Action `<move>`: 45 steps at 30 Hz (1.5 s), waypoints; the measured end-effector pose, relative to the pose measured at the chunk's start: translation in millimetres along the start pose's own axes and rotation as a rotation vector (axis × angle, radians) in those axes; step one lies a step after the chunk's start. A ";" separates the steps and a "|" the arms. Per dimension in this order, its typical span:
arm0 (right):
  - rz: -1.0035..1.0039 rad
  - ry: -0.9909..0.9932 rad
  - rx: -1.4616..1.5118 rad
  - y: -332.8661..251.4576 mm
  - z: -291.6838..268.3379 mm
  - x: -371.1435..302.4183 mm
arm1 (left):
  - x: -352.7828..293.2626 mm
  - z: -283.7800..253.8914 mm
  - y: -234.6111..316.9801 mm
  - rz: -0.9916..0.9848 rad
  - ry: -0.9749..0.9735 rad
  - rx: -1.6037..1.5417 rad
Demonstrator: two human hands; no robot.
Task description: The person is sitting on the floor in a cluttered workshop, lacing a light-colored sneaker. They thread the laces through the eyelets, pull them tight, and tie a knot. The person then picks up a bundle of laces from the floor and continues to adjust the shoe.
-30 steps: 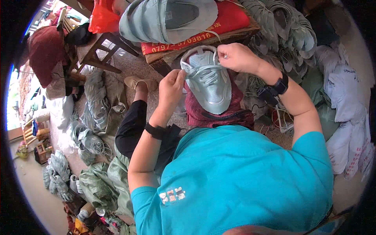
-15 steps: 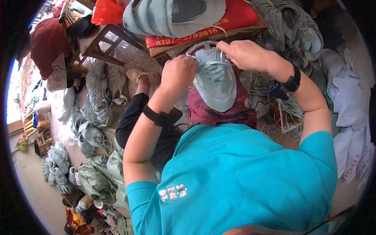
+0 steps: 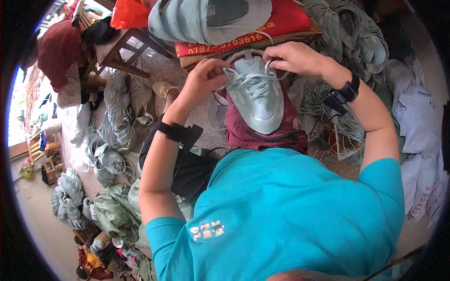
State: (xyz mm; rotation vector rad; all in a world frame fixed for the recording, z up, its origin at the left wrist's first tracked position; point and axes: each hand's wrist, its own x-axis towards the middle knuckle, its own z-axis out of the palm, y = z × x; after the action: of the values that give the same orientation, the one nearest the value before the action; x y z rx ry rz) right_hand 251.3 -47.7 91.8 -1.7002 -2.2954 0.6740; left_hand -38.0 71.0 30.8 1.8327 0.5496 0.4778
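— What's nearest on my feed?

— A teal shirt, then a dark red cloth (image 3: 243,136) over the lap with a pale green shoe upper (image 3: 255,96) lying on it.

— And my hands?

— Left hand (image 3: 206,77) pinches a white lace (image 3: 229,72) at the upper's left edge; right hand (image 3: 293,58) is closed on the lace at its top.

— Beyond?

— A low wooden tabletop (image 3: 300,35) carrying a red cushion (image 3: 281,18), stacked uppers (image 3: 187,18) resting on that

Soft, even daylight with faint shadows, blown-out glare at the left rim, and strong fisheye bending toward the black edges.
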 end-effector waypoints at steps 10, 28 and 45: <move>0.373 -0.070 0.966 -0.1 20.8 0.3 | -1.9 -3.3 14.5 0.066 -0.118 0.269; 0.385 0.307 0.891 -11.3 49.1 2.2 | 14.1 10.6 12.9 -0.244 -0.092 0.124; 0.319 0.403 0.639 -16.2 54.7 5.9 | 31.0 -7.9 27.1 -0.355 -0.397 0.197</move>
State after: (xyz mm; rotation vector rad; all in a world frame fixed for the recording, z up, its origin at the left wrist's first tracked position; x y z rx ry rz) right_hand 212.5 -58.9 51.0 -1.6812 -1.3545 0.9002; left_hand -13.6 87.5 60.8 1.8966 0.6445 -0.1835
